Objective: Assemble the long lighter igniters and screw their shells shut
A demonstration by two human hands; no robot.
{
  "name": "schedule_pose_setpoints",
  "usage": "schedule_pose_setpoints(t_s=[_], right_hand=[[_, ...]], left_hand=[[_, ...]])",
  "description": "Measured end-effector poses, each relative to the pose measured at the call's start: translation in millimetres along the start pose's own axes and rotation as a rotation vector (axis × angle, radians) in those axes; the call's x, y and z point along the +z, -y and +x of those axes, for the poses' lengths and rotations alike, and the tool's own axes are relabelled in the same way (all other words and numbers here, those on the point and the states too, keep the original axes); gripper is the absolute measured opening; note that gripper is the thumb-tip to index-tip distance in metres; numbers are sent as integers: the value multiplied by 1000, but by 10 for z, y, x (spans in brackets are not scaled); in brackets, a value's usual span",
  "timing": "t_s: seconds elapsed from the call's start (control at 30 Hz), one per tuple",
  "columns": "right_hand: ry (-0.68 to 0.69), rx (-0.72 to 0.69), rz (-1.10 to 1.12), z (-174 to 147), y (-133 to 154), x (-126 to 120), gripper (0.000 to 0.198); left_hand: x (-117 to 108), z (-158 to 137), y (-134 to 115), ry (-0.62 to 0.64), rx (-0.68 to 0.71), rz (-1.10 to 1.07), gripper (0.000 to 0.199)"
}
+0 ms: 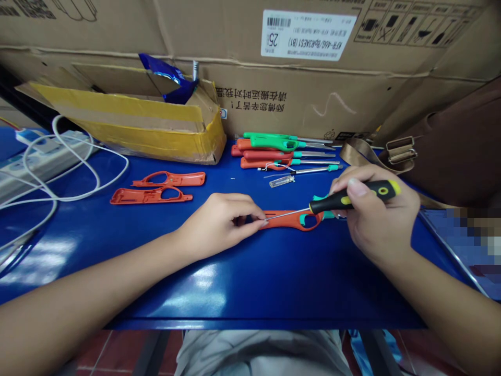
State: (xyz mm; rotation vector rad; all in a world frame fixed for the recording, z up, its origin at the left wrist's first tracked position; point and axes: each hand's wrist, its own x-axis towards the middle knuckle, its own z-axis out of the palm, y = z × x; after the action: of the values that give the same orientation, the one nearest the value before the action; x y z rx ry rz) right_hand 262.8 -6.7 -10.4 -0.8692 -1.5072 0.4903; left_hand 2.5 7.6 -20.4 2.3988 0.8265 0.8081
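Right hand [376,219] grips a screwdriver [354,196], black handle with yellow end, its thin steel shaft angled down to the orange plastic lighter body [289,219] lying mid-table. Left hand [219,222] pinches that body's near end against the glossy blue table [250,292]. Behind, a stack of green and orange lighters [274,149]; two loose orange shell halves [156,188] lie left. The cardboard box [250,47] label reads "KFR-46G", "25". White cables [58,172] curl far left.

Your left hand [219,222] pins the orange lighter body [291,219] on the blue tabletop [250,282], while your right hand [376,219] grips a black-and-yellow screwdriver [352,197], tip at the body's left end. Two orange shell halves [160,188] lie far left.
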Motion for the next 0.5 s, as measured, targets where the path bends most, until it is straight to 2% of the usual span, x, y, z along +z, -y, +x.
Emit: schedule_pose_setpoints(t_s=[0.37,0.5], right_hand=[[71,-57,-27,-4,-17,-40,12],[133,-17,51,-9,21,-53,11]], left_hand=[[9,5,-1,13,-4,15,9],[5,11,0,11,-21,8,9]])
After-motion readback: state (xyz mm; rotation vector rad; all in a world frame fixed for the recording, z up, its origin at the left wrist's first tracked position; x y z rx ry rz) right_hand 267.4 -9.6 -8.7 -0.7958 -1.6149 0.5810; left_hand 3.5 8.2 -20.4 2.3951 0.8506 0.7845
